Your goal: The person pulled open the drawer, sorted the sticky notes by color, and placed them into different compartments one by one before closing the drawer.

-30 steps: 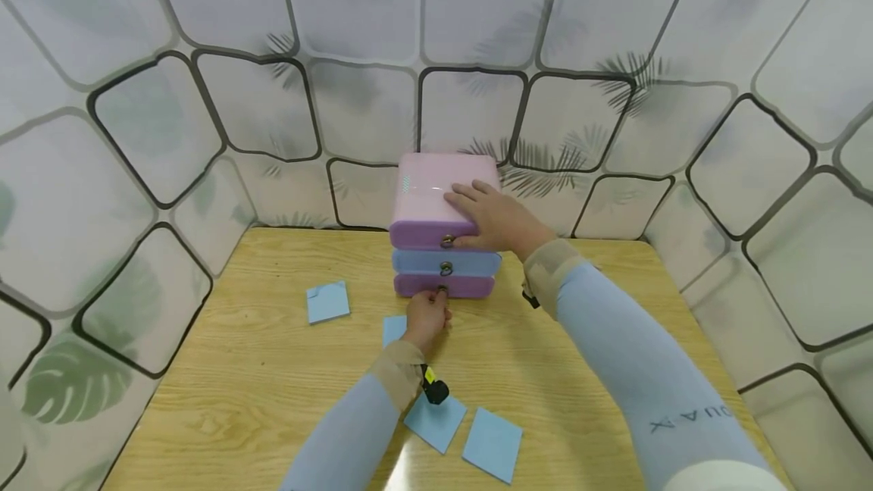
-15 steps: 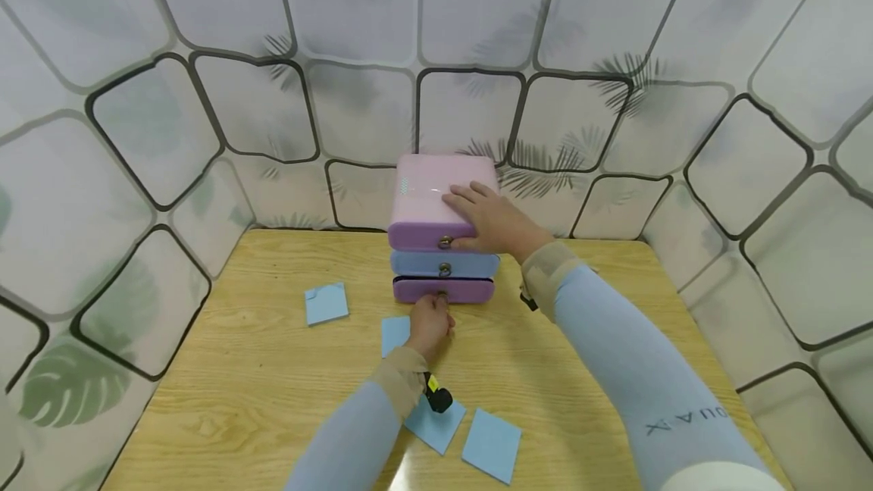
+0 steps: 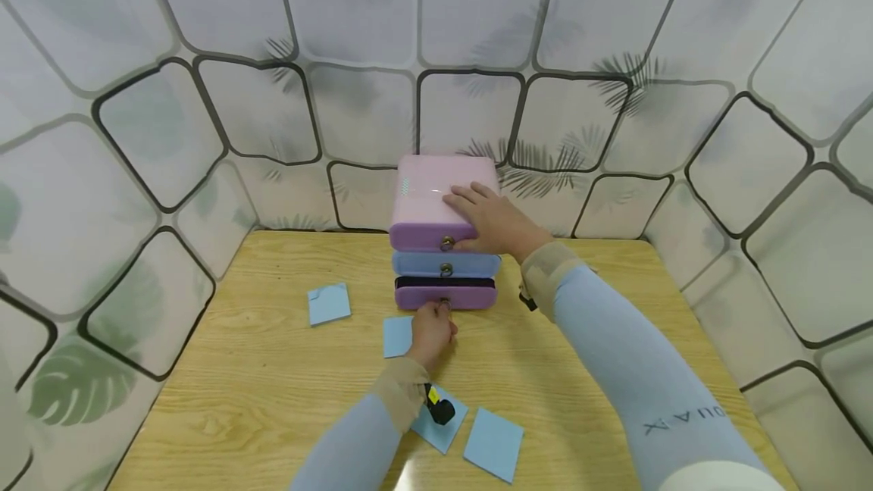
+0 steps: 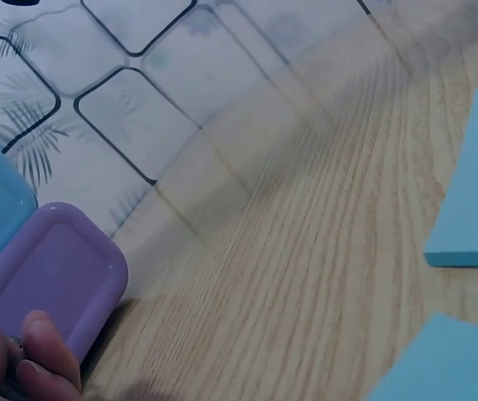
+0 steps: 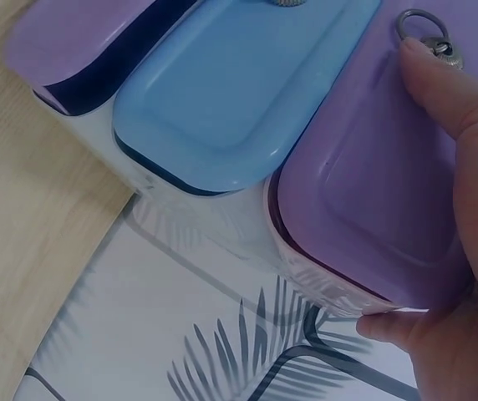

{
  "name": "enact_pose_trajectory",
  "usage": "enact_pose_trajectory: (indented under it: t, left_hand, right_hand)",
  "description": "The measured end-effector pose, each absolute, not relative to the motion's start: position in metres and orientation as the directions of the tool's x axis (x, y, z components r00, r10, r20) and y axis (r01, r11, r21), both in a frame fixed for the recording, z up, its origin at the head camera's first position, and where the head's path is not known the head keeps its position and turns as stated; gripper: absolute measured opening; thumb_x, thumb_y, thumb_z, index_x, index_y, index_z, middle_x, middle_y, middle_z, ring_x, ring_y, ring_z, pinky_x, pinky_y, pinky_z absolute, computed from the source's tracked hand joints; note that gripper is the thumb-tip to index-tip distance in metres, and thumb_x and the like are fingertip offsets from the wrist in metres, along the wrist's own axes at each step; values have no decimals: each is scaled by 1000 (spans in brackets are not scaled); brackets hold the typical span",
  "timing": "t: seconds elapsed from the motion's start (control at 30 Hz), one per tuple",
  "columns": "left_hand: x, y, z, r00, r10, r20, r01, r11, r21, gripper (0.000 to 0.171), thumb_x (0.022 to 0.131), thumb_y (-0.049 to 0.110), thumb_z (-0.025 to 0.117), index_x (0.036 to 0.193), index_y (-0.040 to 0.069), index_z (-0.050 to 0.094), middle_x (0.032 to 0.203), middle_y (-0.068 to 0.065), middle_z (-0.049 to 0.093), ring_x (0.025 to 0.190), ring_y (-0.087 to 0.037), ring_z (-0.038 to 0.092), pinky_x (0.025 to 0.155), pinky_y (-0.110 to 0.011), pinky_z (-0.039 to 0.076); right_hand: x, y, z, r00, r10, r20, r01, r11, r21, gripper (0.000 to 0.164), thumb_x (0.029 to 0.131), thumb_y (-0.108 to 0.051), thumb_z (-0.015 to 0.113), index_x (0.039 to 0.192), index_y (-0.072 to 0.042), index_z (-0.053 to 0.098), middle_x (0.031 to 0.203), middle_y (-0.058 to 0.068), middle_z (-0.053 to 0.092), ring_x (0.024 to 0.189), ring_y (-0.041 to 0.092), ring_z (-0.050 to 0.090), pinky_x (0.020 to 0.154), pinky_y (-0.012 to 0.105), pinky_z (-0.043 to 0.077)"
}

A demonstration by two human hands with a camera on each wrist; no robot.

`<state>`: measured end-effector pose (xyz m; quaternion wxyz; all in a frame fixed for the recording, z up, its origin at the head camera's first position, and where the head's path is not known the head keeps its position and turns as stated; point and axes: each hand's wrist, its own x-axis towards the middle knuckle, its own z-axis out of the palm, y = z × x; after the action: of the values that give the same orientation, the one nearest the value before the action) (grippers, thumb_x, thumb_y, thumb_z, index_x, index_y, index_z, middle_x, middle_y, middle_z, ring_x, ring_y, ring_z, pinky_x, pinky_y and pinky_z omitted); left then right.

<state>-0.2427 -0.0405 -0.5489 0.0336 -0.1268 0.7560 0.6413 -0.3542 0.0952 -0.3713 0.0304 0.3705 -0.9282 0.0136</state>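
A small three-drawer cabinet with a pale pink top [image 3: 426, 180] stands against the back wall. Its top drawer [image 3: 417, 236] is purple, the middle drawer [image 3: 472, 264] light blue and the bottom drawer [image 3: 475, 297] purple, each with a metal ring pull. My left hand [image 3: 432, 333] pinches the bottom drawer's ring; that drawer stands partly out, with a dark gap behind its front. My right hand [image 3: 494, 220] lies on the cabinet top with fingers extended. In the right wrist view, the thumb [image 5: 448, 88] touches the top drawer's front beside its ring [image 5: 423, 13].
Light blue paper pads lie on the wooden table [image 3: 273, 400]: one pad [image 3: 329, 304] at left, another pad [image 3: 396, 336] beside the left hand, a third pad [image 3: 446, 430] partly under the left wrist's camera, and a pad [image 3: 494, 444] nearer the front. Patterned walls enclose three sides.
The bottom drawer has slid out toward me from closed, drawn by its ring in my left hand, and a dark gap has appeared. My right hand stays on the cabinet top.
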Motion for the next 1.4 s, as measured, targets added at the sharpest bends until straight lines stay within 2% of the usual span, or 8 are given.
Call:
enact_pose_trajectory:
  t: [0.27,0.73,1.4]
  left_hand:
    - [-231,-40,-552,-957,-159,-243,-265,132,955,27,103,17,43,101,-5,58,57,-6,58,40,-13,53,40,-24,42]
    - [-218,-43,-555,-949,-117,-293,-301,56,952,25,104,17,41,102,-4,56,61,-7,57,44,-14,52,44,-27,46]
    - [-195,-49,-556,-941,-47,-335,-337,17,942,26,104,18,41,98,-3,54,64,-5,57,48,-13,53,45,-25,45]
  right_hand:
    - [-355,95,-373,-727,-684,61,-684,729,19,95,79,-60,69,153,-21,24,158,3,21,143,34,18,103,61,32]
    - [-356,95,-372,-740,-671,47,-671,741,23,94,80,-61,68,154,-23,22,159,2,19,144,34,15,102,65,30]
    - [-355,95,-374,-746,-664,38,-665,747,5,94,81,-61,66,154,-23,21,159,1,16,144,35,13,102,67,29]
